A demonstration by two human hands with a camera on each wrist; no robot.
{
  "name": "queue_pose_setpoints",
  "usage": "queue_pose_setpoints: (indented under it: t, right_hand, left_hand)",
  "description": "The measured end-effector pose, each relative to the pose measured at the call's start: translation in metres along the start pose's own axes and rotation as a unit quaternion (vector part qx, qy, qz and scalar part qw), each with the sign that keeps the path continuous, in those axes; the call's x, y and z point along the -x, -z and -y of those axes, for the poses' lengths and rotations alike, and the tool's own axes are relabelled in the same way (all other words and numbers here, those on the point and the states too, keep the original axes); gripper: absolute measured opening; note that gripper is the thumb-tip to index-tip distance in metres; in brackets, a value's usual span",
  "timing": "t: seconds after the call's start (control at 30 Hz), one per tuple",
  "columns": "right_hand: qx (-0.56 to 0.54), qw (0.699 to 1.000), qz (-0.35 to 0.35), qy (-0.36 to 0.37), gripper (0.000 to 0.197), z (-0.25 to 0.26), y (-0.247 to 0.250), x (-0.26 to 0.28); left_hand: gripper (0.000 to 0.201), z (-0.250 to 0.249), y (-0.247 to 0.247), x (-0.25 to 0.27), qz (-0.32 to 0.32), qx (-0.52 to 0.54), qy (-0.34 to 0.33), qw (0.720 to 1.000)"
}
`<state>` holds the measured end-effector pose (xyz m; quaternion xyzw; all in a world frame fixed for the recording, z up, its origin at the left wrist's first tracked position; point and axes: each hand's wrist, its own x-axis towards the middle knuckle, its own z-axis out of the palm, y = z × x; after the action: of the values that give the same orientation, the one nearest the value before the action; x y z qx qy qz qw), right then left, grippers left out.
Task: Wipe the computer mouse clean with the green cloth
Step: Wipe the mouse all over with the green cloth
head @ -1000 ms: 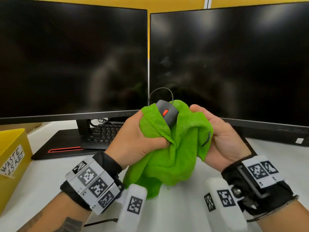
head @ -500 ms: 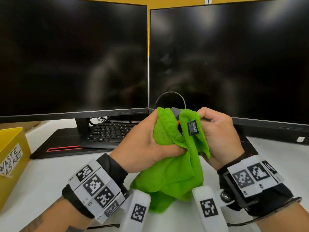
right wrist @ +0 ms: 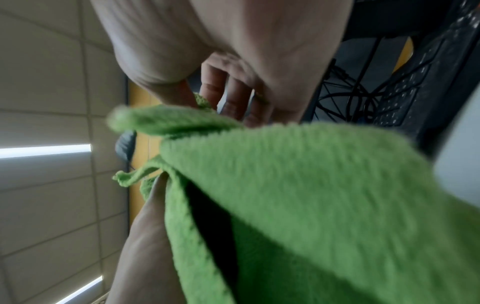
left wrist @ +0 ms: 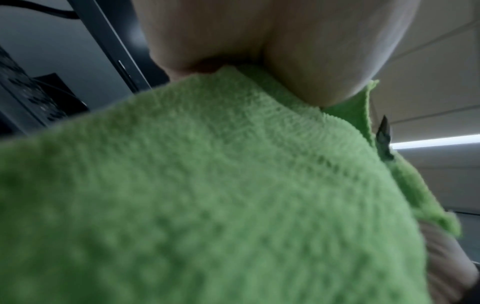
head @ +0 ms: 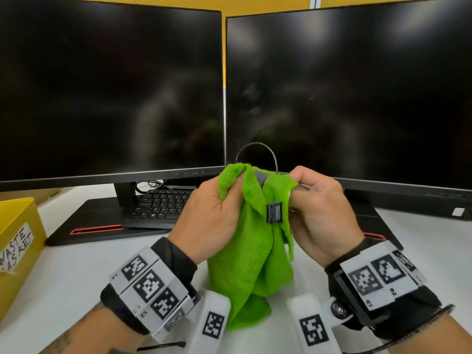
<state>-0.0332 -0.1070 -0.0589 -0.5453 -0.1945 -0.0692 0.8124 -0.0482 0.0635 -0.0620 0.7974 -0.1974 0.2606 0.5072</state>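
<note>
- Both hands were raised above the desk (head: 76,272), in front of two dark monitors (head: 109,93).
- The left hand (head: 207,221) had its fingers curled round the upper left fold of the cloth (head: 245,256), gripping it.
- The right hand (head: 321,215) pinched the cloth's upper right edge between thumb and fingers.
- The cloth hung between the hands, its lower end touching the desk; a dark label (head: 274,212) faced the head camera.
- The mouse (head: 259,178) was almost wholly covered; a dark sliver between the folds was probably its body, with its cable (head: 255,144) looping up behind.
- A keyboard (head: 161,205) lay behind the left hand.
- A yellow bin (head: 15,241) marked "WASTE BASKET" stood at the far left.
</note>
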Motion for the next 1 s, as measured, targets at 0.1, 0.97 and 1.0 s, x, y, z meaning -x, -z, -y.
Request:
queue_pose_setpoints:
  t: [0.1, 0.97, 1.0]
  right_hand:
    - [0.030, 0.999, -0.023, 0.018, 0.029, 0.000, 0.002, 0.001]
    - [0.064, 0.996, -0.020, 0.062, 0.045, 0.000, 0.000, 0.002]
    - [0.057, 0.996, -0.032, 0.063, 0.044, 0.000, 0.001, 0.001]
  left_hand:
    - [0.044, 0.002, -0.003, 0.001, 0.010, -0.007, -0.014, 1.000]
    - [0.052, 0.011, -0.001, -0.003, 0.004, -0.086, 0.000, 0.996]
    - [0.053, 0.010, -0.001, -0.003, 0.007, -0.090, -0.003, 0.996]
